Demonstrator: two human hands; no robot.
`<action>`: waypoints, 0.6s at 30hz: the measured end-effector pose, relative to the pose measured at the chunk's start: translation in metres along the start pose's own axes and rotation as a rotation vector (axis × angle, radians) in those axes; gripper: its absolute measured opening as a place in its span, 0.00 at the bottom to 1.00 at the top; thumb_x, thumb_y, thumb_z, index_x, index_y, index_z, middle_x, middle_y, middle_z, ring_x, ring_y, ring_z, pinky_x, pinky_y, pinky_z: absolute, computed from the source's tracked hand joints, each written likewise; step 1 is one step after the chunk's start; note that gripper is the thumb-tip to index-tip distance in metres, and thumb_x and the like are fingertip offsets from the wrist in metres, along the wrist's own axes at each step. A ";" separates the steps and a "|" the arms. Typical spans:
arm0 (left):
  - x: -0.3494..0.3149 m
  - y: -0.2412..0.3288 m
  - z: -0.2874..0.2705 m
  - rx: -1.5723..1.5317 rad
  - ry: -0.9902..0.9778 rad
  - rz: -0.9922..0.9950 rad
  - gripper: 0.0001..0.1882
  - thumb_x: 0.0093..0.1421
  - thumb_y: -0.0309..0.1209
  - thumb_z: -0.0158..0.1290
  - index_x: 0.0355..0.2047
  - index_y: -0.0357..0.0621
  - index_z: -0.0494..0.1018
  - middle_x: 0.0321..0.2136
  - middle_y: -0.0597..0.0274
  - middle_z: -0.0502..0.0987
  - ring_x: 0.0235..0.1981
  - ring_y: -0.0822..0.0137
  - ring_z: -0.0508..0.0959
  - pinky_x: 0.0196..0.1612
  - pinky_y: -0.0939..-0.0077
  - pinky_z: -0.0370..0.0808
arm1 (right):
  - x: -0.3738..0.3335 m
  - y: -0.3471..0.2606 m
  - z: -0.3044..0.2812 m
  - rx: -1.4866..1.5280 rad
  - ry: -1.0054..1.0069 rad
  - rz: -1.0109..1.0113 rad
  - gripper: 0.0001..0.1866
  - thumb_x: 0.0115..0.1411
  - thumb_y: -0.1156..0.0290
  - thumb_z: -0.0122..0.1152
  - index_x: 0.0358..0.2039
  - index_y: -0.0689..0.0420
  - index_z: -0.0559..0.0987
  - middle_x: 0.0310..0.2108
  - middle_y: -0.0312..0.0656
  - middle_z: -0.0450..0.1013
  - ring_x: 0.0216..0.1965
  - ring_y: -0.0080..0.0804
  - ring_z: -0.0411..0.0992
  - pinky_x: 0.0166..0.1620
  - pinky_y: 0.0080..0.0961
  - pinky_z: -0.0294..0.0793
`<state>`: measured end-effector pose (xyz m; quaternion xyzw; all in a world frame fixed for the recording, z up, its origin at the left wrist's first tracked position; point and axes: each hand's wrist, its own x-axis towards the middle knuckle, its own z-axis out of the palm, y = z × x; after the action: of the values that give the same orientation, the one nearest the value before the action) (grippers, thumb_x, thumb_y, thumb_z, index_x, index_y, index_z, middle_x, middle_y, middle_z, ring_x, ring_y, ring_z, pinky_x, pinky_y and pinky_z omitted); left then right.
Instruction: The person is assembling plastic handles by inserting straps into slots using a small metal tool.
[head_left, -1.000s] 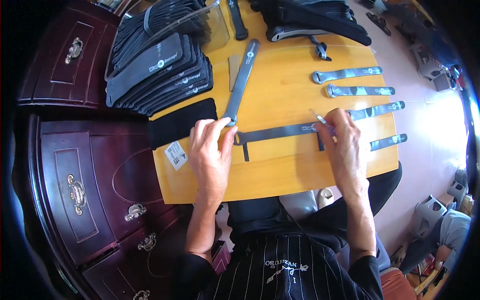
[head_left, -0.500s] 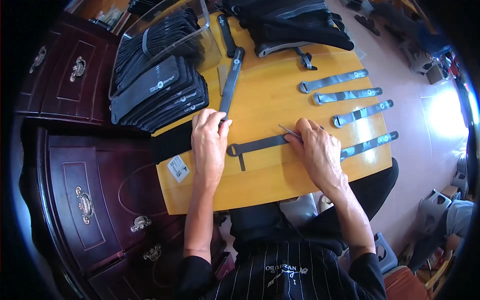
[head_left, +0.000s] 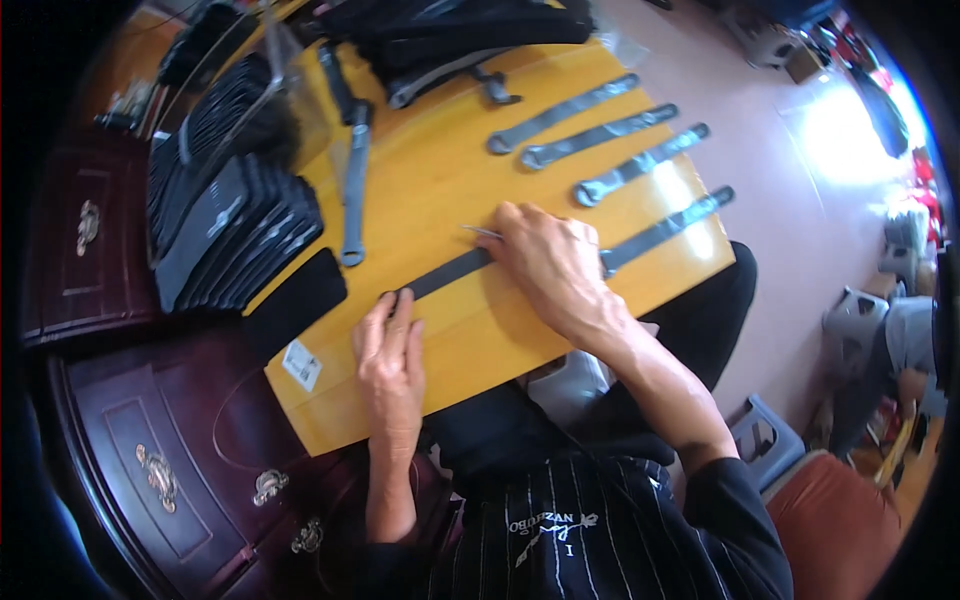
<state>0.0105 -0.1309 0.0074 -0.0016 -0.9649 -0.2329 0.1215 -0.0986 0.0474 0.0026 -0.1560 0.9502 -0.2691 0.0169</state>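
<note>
A dark grey strap (head_left: 450,275) lies slantwise on the table between my hands. My left hand (head_left: 388,350) rests its outstretched fingertips on the near left end of this strap, covering it; the thumb stands apart. Closed around a thin metal tool, my right hand (head_left: 550,262) lies over the strap's other end. Only the tip of the thin metal tool (head_left: 480,231) shows, so its kind is unclear. Left of the strap, another grey strap (head_left: 355,185) with a ringed end lies untouched. Several shiny grey straps (head_left: 640,165) lie side by side to the right.
Stacked dark straps (head_left: 240,235) and a clear plastic bin (head_left: 280,60) stand at the left. A black pad (head_left: 295,305) and a white label (head_left: 300,366) lie near the yellow table's (head_left: 330,420) left edge. Black fabric pieces (head_left: 450,35) are heaped at the back. Dark drawers (head_left: 150,430) adjoin the left side.
My left hand has let go of the ringed strap, which now lies flat, and has come to the end of the strap in front of me. The view has turned and shifted.
</note>
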 end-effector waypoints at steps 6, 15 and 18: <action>0.000 0.000 0.006 -0.048 0.069 -0.001 0.12 0.61 0.24 0.52 0.45 0.35 0.76 0.44 0.50 0.74 0.45 0.53 0.74 0.45 0.64 0.73 | -0.002 0.009 -0.032 0.059 -0.154 -0.025 0.15 0.59 0.59 0.59 0.30 0.60 0.75 0.29 0.47 0.74 0.32 0.46 0.75 0.34 0.39 0.74; 0.019 0.043 0.020 -0.204 0.129 0.123 0.09 0.57 0.21 0.56 0.39 0.38 0.78 0.39 0.56 0.77 0.39 0.56 0.75 0.42 0.67 0.73 | -0.012 0.113 -0.083 -0.086 0.207 0.048 0.11 0.59 0.65 0.59 0.41 0.52 0.80 0.34 0.39 0.73 0.33 0.38 0.76 0.38 0.32 0.75; 0.052 0.068 0.023 -0.276 0.089 0.159 0.09 0.56 0.21 0.56 0.38 0.37 0.77 0.35 0.54 0.75 0.36 0.55 0.74 0.39 0.66 0.72 | -0.001 0.110 -0.077 -0.055 0.221 0.013 0.11 0.59 0.65 0.59 0.42 0.49 0.81 0.35 0.38 0.73 0.34 0.37 0.76 0.38 0.32 0.76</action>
<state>-0.0410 -0.0631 0.0304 -0.0843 -0.9143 -0.3525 0.1808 -0.1386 0.1755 0.0112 -0.1194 0.9543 -0.2586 -0.0906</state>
